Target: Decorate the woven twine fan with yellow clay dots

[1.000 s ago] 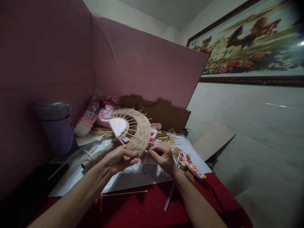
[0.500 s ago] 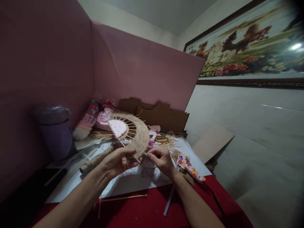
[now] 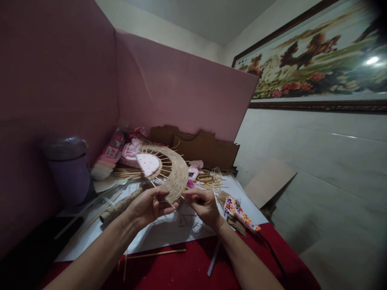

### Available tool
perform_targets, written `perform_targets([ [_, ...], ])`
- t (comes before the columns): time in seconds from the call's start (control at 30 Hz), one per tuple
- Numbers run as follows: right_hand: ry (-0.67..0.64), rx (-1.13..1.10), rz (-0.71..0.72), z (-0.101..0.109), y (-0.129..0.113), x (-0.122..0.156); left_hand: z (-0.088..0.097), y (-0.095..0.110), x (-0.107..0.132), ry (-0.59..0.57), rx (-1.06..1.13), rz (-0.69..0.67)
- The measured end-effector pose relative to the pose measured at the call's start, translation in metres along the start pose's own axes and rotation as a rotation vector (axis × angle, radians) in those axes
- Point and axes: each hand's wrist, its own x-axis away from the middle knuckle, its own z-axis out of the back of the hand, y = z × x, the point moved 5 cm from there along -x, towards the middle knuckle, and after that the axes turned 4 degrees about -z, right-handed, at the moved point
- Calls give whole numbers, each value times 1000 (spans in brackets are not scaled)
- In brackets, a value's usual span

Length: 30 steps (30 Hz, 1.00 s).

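Observation:
I hold up a half-round woven fan (image 3: 174, 174) of tan twine wound over thin wooden sticks, with a pink dotted fabric piece at its centre. My left hand (image 3: 148, 205) is closed on its lower edge, thumb and fingers pinching the weave. My right hand (image 3: 203, 204) is closed in a pinch at the same lower edge, just right of the left hand, on a strand of twine (image 3: 190, 219) that trails down onto the white sheet.
A white sheet (image 3: 169, 233) lies on a red cloth (image 3: 187, 266). A purple lidded bin (image 3: 67, 167) stands at the left. Pink boards (image 3: 181, 84) wall the back. Cardboard pieces (image 3: 205, 147), loose sticks (image 3: 157, 253), a twine roll (image 3: 119, 205) and a flower-patterned glue gun (image 3: 240, 214) lie about.
The fan has sunk a little and shifted left with both hands. My right hand has drawn closer to the left at the fan's lower edge.

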Motion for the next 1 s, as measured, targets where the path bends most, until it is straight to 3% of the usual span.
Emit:
perform_targets([
  [0.4,4,71,114,1,-6,1,-1,1,1,-22,-9,-37],
  [0.77,-68,98,56,-6,6,4,1,2,-1,-51,-35,-77],
  [1.0,-56,202,92,-1,-2,7,-3,3,-2,-103,-27,-105],
])
